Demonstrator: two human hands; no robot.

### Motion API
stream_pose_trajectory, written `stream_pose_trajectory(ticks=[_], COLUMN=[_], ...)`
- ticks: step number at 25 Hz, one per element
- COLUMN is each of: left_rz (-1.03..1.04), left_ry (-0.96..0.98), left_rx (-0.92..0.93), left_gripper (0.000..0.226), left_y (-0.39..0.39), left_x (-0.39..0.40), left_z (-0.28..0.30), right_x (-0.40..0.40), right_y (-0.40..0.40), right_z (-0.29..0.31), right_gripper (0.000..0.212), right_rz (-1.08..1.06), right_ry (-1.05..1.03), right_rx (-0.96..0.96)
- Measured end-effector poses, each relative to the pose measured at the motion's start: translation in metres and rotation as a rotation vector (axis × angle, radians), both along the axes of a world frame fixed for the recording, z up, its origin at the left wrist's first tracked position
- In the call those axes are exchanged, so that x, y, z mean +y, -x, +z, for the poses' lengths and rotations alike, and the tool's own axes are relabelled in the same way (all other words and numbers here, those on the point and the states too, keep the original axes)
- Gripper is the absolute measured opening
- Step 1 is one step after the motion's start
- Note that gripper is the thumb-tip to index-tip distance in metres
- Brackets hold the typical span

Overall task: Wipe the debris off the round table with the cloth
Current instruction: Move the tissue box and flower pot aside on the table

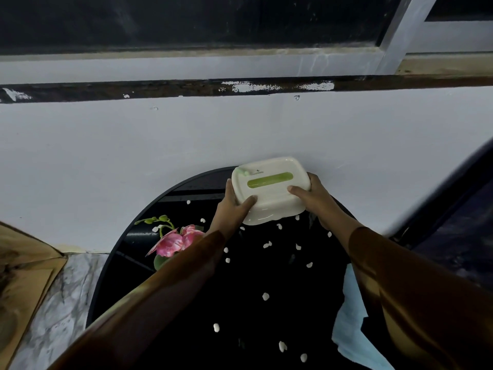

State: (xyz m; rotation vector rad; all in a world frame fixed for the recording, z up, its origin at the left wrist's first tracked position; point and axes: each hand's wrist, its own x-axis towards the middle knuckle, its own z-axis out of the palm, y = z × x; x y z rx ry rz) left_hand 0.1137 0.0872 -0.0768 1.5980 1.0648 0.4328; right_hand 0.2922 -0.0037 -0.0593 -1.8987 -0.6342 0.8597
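Observation:
A round black table stands against a white wall. Several small white bits of debris lie scattered over its glossy top. Both hands hold a cream tissue box with a green slot at the table's far side, tilted and raised at the front. My left hand grips its left end, thumb on top. My right hand grips its right end. A light blue cloth lies at the table's right edge, partly hidden under my right sleeve.
A pink artificial flower with green buds stands on the table's left part, close to my left forearm. The white wall runs right behind the table. A marbled floor and a wooden piece are at left.

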Motion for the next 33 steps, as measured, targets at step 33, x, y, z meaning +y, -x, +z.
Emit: stream_pose_trajectory(ticks=[33], left_rz=[0.077], left_ry=[-0.379], left_rx=[-0.151], left_gripper=[0.041], left_y=[0.154], left_x=[-0.111], left_z=[0.066], right_x=[-0.082], right_y=[0.162], right_z=[0.057], right_gripper=[0.054], right_rz=[0.178], right_ry=[-0.173], right_rx=[-0.245])
